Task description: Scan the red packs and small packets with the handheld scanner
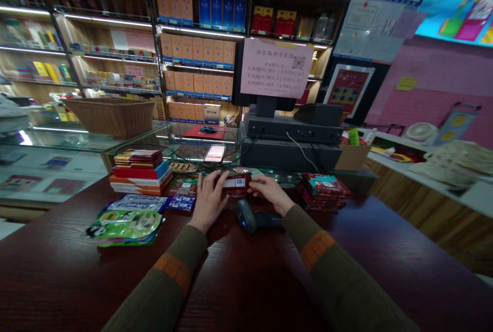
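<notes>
A dark red packet point(235, 184) with a white barcode label facing me lies at the far side of the counter. My right hand point(271, 192) pinches its right edge between thumb and fingers. My left hand point(210, 198) is at the packet's left end with fingers spread; whether it touches the packet I cannot tell. Just in front of the packet, a black handheld barcode scanner point(250, 216) with a small blue light rests on the dark wooden counter point(234, 280). Left of my left hand lie purple packets point(181, 202) and a green packet point(181, 186).
At left, a stack of boxes point(140, 173) stands behind green panda-print packs point(127, 225). Dark red packets point(323, 191) are piled at right. Beyond are a cash register point(290, 139) with a paper sign point(273, 67), cables, and a wicker basket point(111, 115) on a glass case.
</notes>
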Demonstrator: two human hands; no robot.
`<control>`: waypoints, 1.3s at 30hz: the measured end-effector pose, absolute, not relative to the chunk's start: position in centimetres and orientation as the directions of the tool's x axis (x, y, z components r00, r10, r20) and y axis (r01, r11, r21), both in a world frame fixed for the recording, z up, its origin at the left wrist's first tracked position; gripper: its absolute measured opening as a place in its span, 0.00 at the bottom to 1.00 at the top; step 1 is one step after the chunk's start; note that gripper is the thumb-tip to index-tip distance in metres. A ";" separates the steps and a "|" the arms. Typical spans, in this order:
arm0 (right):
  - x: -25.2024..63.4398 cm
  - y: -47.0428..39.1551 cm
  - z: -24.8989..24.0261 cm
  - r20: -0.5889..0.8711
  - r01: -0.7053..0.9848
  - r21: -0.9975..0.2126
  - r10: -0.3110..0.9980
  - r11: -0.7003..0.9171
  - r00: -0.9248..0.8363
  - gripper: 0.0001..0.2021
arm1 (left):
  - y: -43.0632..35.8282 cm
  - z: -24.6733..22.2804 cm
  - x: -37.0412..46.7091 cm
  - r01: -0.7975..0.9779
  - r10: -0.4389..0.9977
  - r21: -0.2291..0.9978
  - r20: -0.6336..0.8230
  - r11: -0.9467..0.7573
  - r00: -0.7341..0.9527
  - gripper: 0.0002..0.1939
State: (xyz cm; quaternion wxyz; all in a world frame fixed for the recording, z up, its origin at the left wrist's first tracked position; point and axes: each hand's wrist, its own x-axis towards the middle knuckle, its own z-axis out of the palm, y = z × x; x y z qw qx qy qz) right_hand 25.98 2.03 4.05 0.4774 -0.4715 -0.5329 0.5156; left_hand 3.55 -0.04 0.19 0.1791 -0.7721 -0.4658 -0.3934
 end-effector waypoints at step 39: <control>32.3 -2.2 6.2 0.271 0.157 -0.956 0.949 0.246 0.161 0.14 | 0.6 4.1 7.5 0.508 0.644 0.513 0.757 -0.692 0.113 0.12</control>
